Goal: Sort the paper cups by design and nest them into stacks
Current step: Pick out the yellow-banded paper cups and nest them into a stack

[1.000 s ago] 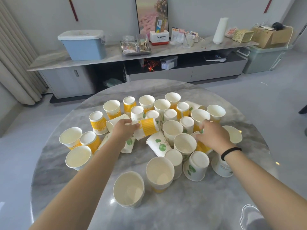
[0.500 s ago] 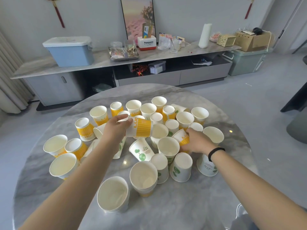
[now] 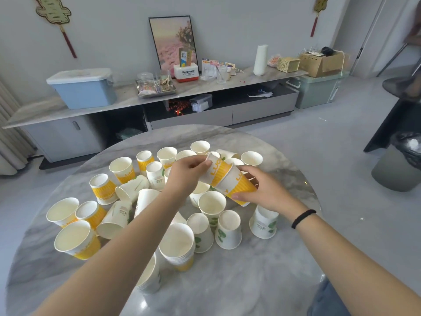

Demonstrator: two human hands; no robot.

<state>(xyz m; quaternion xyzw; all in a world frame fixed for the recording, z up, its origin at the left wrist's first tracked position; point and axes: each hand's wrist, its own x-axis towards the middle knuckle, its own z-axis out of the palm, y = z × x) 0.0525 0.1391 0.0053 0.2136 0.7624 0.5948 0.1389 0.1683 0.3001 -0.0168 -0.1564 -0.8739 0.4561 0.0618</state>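
Nesting midair: two yellow cups, apart a moment ago, are now slid together above the worktop (image 3: 268, 265), gripped by left hand (image 3: 185, 173) and right hand (image 3: 265, 190), starting a yellow stack (image 3: 224, 176)

There is only one view, from a camera on the person's head, looking forward and down across the round grey marble table (image 3: 262, 281) from close above its near edge. It faces the long low grey cabinet (image 3: 193, 110) along the far wall. The wide lens bends the edges, so the right margin looks blurred.
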